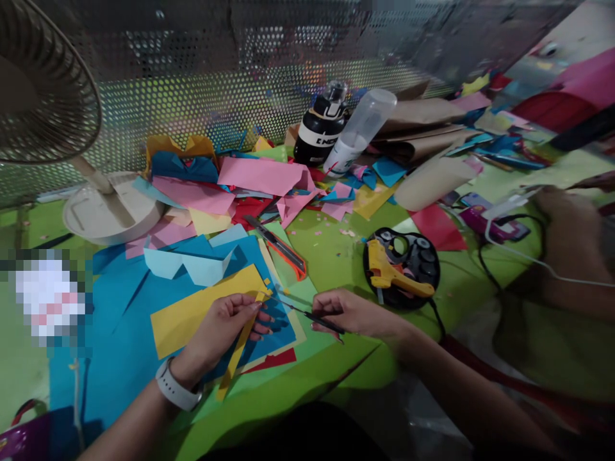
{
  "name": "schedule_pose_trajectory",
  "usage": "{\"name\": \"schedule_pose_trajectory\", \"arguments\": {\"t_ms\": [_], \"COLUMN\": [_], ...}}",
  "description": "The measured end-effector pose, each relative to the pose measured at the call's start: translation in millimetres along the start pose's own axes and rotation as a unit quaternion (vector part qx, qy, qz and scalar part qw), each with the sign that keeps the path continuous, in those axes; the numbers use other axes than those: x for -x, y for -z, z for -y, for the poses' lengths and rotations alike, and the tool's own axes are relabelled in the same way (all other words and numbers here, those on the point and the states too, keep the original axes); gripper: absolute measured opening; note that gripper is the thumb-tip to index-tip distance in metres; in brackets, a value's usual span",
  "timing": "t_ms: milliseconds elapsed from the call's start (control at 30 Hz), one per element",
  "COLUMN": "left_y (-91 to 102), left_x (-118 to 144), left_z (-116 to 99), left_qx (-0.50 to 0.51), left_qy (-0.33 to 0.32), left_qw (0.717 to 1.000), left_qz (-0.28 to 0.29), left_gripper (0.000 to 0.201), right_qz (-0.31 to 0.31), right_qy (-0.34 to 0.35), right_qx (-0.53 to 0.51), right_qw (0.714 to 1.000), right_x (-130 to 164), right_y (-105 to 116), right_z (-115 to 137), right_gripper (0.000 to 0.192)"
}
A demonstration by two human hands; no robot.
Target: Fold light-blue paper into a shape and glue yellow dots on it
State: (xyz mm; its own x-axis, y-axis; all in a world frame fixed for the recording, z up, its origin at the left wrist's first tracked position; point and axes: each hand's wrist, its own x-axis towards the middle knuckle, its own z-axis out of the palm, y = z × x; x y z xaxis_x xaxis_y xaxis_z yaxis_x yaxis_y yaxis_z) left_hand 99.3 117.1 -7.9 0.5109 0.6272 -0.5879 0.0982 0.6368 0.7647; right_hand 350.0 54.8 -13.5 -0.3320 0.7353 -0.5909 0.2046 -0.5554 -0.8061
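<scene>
Between the thumb and fingers of my left hand (235, 323) is a narrow yellow paper strip (233, 366), slanting down toward me. My right hand (343, 310) grips a pair of scissors (317, 318) with dark handles. Their blades point left and reach the strip's upper end, where small yellow bits lie on the paper below. Under my left hand lie a larger yellow paper piece (185, 314) and blue sheets (108, 358). A light blue paper piece with notches (206, 262) rests just beyond. An orange and black utility knife (281, 250) lies past the blades.
A yellow glue gun (394, 272) sits on a round black tray (369, 288) to the right. Behind are paper scraps (264, 176), a black bottle (312, 137) and a clear bottle (360, 128). A fan (110, 211) stands at left; another person's arm (574, 243) is at right.
</scene>
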Motion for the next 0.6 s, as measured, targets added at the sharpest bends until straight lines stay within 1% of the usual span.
{"name": "schedule_pose_trajectory", "arguments": {"t_ms": [233,400,600], "left_y": [-0.1,-0.5,-1.4], "left_x": [0.2,0.1,0.4], "left_z": [0.2,-0.6,-0.5], "left_qx": [0.007,0.022,0.031], "left_qy": [-0.008,-0.016,-0.024], "left_qw": [1.000,1.000,0.999], "left_qz": [0.010,-0.002,-0.009], "left_gripper": [0.027,0.027,0.029], "right_qz": [0.007,-0.005,0.010], "right_qy": [0.007,-0.007,-0.010], "right_qx": [-0.001,0.001,0.005], "right_qw": [1.000,1.000,1.000], "right_x": [-0.3,2.8,3.6], "right_y": [0.5,-1.4,-2.9], "right_z": [-1.7,4.5,9.7], "right_gripper": [0.047,0.049,0.051]}}
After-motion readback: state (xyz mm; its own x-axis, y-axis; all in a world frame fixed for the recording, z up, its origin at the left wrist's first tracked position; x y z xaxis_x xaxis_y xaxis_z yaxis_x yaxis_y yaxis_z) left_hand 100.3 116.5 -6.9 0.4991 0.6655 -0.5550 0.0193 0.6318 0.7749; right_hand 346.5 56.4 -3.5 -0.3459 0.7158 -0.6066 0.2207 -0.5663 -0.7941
